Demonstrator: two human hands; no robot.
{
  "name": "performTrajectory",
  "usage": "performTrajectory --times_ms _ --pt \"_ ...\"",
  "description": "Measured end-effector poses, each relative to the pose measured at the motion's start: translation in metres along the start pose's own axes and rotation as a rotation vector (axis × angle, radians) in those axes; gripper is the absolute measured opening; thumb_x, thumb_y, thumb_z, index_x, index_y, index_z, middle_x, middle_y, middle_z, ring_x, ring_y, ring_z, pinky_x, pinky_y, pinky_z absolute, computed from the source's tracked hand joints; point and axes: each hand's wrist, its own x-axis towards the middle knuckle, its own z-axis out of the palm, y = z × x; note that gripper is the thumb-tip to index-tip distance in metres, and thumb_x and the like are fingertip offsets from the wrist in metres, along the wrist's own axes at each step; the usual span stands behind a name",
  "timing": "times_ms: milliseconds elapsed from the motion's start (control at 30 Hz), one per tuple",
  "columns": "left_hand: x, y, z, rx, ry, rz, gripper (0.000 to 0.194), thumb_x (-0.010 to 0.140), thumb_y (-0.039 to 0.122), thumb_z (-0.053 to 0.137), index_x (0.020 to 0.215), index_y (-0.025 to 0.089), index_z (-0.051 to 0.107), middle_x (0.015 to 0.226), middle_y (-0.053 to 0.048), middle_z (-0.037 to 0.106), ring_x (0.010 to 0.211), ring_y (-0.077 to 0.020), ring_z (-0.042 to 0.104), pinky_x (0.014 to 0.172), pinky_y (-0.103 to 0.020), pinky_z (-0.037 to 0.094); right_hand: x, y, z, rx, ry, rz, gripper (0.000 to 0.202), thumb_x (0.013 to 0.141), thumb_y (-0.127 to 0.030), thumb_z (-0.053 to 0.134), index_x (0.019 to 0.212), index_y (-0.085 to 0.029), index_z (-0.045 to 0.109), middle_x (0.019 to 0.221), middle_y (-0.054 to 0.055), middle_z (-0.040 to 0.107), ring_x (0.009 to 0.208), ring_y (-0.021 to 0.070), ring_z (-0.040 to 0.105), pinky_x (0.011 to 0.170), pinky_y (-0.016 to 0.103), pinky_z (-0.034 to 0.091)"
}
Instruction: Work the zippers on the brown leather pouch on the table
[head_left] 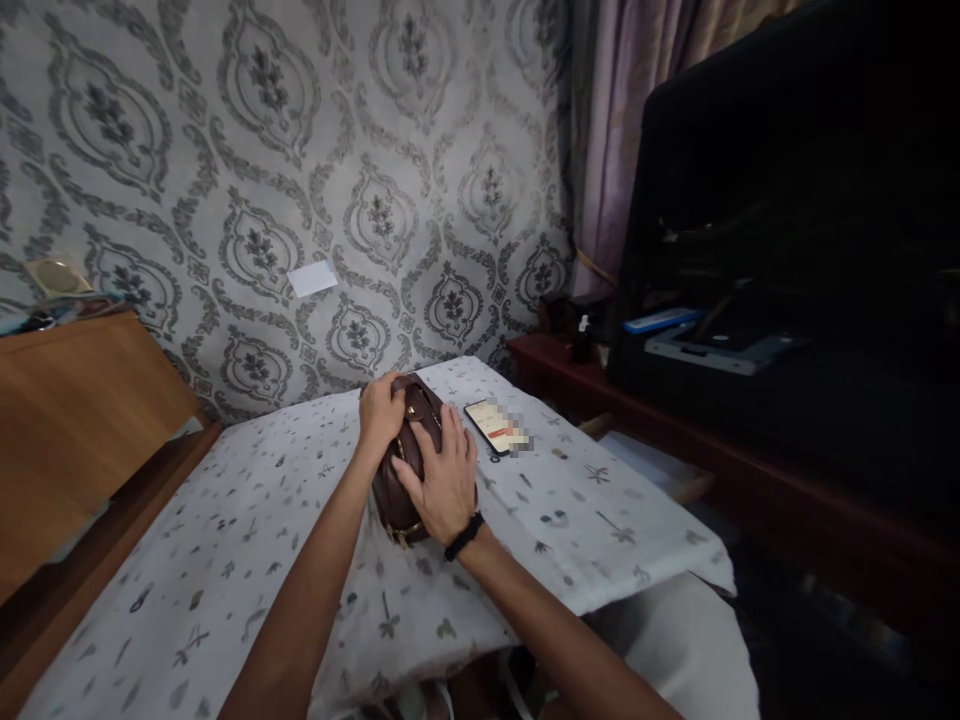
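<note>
A dark brown bag [399, 497] with gold-coloured zips lies on the patterned white cloth [247, 540] that covers the table. At the bag's far left side is my left hand [381, 412], its fingers bent over the top edge. My right hand [448, 480], with a black band at the wrist, rests on the bag's right side, fingers spread. A phone [497, 427] with a lit screen lies just right of the bag.
A wooden panel [82, 430] stands at the left. Behind the table is a patterned wall with a white card [313, 279] on it. On the right are a reddish-brown shelf [637, 425] and a large black screen [810, 200].
</note>
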Motion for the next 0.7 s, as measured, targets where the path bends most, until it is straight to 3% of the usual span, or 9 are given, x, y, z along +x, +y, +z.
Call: performTrajectory --times_ms 200,433,700 --pt "0.003 -0.006 0.003 -0.07 -0.013 0.008 0.031 0.087 0.016 0.054 0.11 0.022 0.073 0.11 -0.007 0.077 0.101 -0.0235 0.067 0.096 -0.035 0.048 -0.002 0.006 0.003 -0.06 0.016 -0.066 0.051 0.092 -0.046 0.062 0.137 -0.022 0.058 0.161 0.021 0.035 0.151 0.0404 0.028 0.115 0.064 0.031" --pt "0.008 -0.016 0.008 -0.114 -0.028 -0.006 0.035 0.085 0.018 0.056 0.114 0.025 0.073 0.109 -0.005 0.077 0.103 -0.0221 0.066 0.096 -0.035 0.049 -0.002 0.011 0.008 -0.092 -0.055 -0.091 0.058 0.094 -0.046 0.061 0.145 -0.021 0.051 0.162 0.02 0.034 0.151 0.0396 0.027 0.118 0.065 0.026" --pt "0.014 -0.013 0.005 -0.111 -0.047 0.01 0.03 0.083 0.02 0.064 0.11 0.025 0.075 0.11 -0.005 0.076 0.103 -0.0227 0.066 0.094 -0.034 0.048 -0.002 0.01 0.012 -0.081 -0.031 -0.101 0.058 0.094 -0.046 0.06 0.144 -0.019 0.052 0.16 0.022 0.038 0.149 0.0395 0.031 0.116 0.064 0.028"
